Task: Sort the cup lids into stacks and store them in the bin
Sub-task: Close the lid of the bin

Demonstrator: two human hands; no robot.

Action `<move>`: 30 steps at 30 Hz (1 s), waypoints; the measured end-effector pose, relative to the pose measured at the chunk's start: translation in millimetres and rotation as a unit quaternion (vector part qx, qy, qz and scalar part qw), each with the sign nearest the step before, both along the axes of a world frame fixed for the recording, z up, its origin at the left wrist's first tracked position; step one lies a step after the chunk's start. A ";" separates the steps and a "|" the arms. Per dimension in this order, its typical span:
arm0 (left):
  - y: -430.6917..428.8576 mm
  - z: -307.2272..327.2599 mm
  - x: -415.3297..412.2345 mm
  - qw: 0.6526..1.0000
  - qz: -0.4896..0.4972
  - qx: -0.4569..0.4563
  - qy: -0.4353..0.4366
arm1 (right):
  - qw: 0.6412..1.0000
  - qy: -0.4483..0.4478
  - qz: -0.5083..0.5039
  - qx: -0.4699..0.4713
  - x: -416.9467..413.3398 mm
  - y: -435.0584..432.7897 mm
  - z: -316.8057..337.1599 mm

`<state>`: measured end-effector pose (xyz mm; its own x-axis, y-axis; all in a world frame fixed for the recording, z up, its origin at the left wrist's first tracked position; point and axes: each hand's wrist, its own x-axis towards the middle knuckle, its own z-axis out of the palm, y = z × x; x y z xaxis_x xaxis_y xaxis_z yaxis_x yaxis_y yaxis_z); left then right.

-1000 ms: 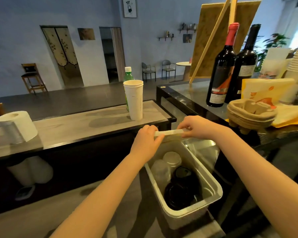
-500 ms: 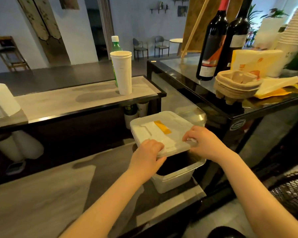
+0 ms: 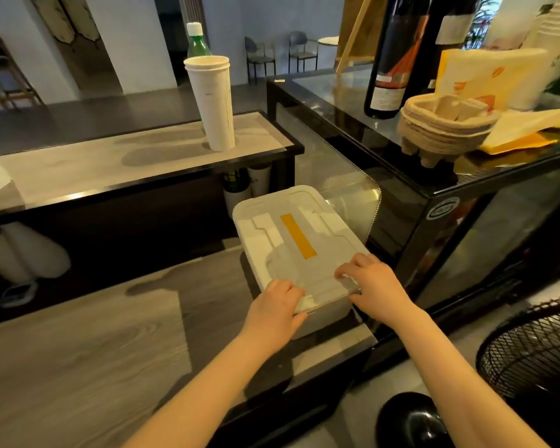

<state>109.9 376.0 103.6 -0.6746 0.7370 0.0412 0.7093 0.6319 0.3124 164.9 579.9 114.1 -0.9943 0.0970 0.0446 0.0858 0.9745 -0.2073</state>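
1. Stack of white paper cups [image 3: 211, 101]: upright on the raised worktop [image 3: 110, 163], 11 o'clock.
2. Green bottle [image 3: 198, 46]: just behind the stack.
3. Wine bottles [image 3: 393, 56] and stacked pulp cup carriers [image 3: 446, 124]: on the glass display case [image 3: 330, 92], 2 o'clock.
4. Wire fan guard [image 3: 537, 347]: 4 o'clock.

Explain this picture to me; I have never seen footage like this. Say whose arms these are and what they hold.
No machine here: a person wears a camera on the head, so you look down along their arms. The left hand and right hand grip the near edge of a white lid, which sits on a pale bin on the grey counter. The bin's contents are hidden. Behind stand a stack of paper cups and a green bottle; to the right, wine bottles and pulp cup trays.
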 end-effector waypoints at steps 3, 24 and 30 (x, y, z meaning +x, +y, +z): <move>2.5 -2.7 -2.9 1.000 -0.003 -0.004 0.012 | 1.000 -0.012 0.003 -0.028 -1.5 6.8 -3.6; 5.8 15.4 -88.4 0.985 0.135 -0.112 -0.001 | 0.995 -0.080 -0.065 0.008 -83.1 5.9 -10.1; 6.8 27.1 -102.2 0.985 0.147 -0.094 0.000 | 0.997 -0.066 -0.044 -0.001 -95.8 2.6 9.4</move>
